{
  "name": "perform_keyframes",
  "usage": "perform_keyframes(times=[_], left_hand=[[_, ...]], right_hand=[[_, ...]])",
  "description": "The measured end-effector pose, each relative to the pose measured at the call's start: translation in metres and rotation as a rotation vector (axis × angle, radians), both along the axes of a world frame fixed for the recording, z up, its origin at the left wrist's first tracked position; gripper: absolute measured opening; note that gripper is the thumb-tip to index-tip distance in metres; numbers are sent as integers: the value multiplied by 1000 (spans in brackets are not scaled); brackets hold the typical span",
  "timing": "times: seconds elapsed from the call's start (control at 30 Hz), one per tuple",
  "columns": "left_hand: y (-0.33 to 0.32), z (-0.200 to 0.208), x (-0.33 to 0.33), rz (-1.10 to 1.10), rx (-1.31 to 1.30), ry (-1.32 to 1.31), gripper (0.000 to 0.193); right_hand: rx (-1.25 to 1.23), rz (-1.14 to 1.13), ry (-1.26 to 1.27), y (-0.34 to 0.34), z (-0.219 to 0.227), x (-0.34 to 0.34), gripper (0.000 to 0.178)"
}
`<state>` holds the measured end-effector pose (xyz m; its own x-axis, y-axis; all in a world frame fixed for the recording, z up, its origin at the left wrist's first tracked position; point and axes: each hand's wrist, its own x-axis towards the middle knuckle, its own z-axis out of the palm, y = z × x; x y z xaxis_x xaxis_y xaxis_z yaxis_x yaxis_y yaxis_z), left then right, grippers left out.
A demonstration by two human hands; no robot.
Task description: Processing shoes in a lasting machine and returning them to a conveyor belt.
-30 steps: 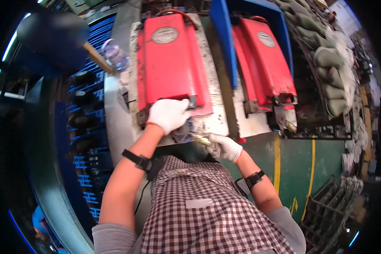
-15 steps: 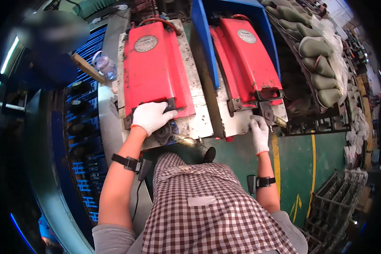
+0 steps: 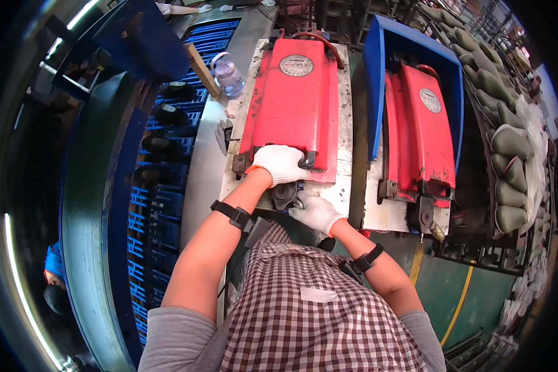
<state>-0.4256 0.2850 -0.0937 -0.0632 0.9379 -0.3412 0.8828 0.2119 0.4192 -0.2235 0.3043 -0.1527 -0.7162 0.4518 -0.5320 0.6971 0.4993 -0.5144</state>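
Observation:
My left hand, in a white knit glove, is closed over the black handle at the front edge of the left red machine cover. Below that handle sits a dark round latch. My right hand, also gloved, is closed at the latch's right side, its fingers around the short lever and hiding most of it. The left cover lies down over its pale, worn base plate. To the right, a similar red cover has its own latch with a yellowish lever handle, untouched.
A blue hood surrounds the right machine. Grey-green shoe lasts or boot forms fill a rack at far right. A bottle and grey glove lie on the metal bench at left, beside a blue-slatted conveyor.
My right hand has left the right machine and come to the left machine's latch. My left hand stays on the cover handle. The view has swung left, shifting the machines rightward.

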Motion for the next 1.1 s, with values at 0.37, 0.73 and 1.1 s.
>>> perform_keyframes(times=[0.37, 0.73, 1.1], left_hand=[[-2, 6, 0, 63, -37, -24, 50], [0, 12, 2, 70, -55, -26, 49], [2, 14, 1, 70, -90, -29, 49]], right_hand=[[-38, -45, 120, -3, -7, 0, 50], [-89, -38, 142, -1, -7, 3, 51], [-98, -38, 168, 0, -9, 3, 50]])
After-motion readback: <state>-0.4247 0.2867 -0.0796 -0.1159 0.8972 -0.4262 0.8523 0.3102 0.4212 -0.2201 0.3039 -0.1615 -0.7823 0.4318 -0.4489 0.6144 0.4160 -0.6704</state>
